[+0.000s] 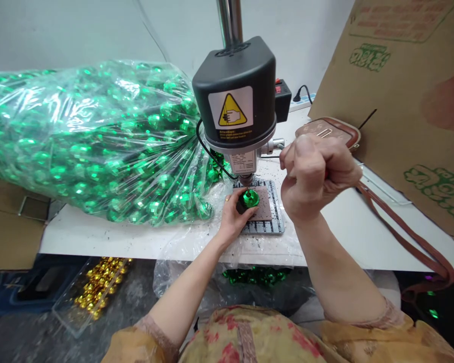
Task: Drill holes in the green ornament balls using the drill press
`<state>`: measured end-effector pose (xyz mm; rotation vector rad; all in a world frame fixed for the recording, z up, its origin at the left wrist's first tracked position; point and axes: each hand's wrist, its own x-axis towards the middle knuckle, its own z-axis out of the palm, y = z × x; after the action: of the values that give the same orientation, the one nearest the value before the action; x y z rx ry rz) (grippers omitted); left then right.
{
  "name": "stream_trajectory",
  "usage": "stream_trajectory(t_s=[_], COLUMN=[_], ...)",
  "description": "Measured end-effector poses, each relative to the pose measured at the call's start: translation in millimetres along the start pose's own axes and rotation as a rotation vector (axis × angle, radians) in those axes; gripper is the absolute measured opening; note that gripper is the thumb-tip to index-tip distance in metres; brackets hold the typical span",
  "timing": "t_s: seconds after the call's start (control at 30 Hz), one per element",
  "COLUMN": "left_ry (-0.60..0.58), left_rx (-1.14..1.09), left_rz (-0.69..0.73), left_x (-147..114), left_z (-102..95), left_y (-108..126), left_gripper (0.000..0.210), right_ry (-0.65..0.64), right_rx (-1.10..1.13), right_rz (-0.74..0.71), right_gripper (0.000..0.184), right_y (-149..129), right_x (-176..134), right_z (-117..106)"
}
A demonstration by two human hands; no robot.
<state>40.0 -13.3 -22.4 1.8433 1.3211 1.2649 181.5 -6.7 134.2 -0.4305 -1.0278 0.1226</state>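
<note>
My left hand holds a shiny green ball between thumb and fingers, on a brownish square pad. The pad lies on the slotted metal base of a small bench drill press. Directly above the ball sits the chuck, its tip at or very near the ball's top; I cannot tell whether it has entered. My right hand is raised to the right of the machine, closed in a fist around the drill press lever. A thin rod runs toward that fist, and the grip itself is mostly hidden.
A large clear bag of green faceted balls fills the table's left. Behind my right hand are a brown purse and a cardboard box. Dark shavings dot the white table. Below are gold balls and green balls.
</note>
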Motion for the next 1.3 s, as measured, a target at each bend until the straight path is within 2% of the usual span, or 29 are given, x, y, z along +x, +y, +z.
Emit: stream_trajectory(t_s=[0.43, 1.0, 1.1, 1.2, 1.3], left_ry=[0.002, 0.020, 0.015, 0.012, 0.036], left_rx=[-0.098, -0.093, -0.091, -0.094, -0.084], left_rz=[-0.062, -0.041, -0.024, -0.038, -0.066], left_x=[-2.7, -2.4, -2.0, -0.3, -2.0], left_z=[2.2, 1.0, 0.7, 2.3, 3.2], left_y=[-0.1, 1.9, 1.0, -0.9, 2.4], left_gripper=[0.053, 0.053, 0.052, 0.053, 0.052], right_ry=[0.004, -0.086, -0.062, 0.012, 0.039], right_rx=[0.058, 0.089, 0.056, 0.011, 0.000], right_rz=[-0.126, -0.211, -0.167, -0.080, 0.092], right_gripper=[0.049, 0.043, 0.046, 0.048, 0.044], right_y=[12.8, 17.4, 15.3, 7.4, -2.2], right_x=[-8.5, -21.1, -20.2, -5.3, 18.2], right_z=[-5.5, -19.0, -15.8, -4.2, 9.2])
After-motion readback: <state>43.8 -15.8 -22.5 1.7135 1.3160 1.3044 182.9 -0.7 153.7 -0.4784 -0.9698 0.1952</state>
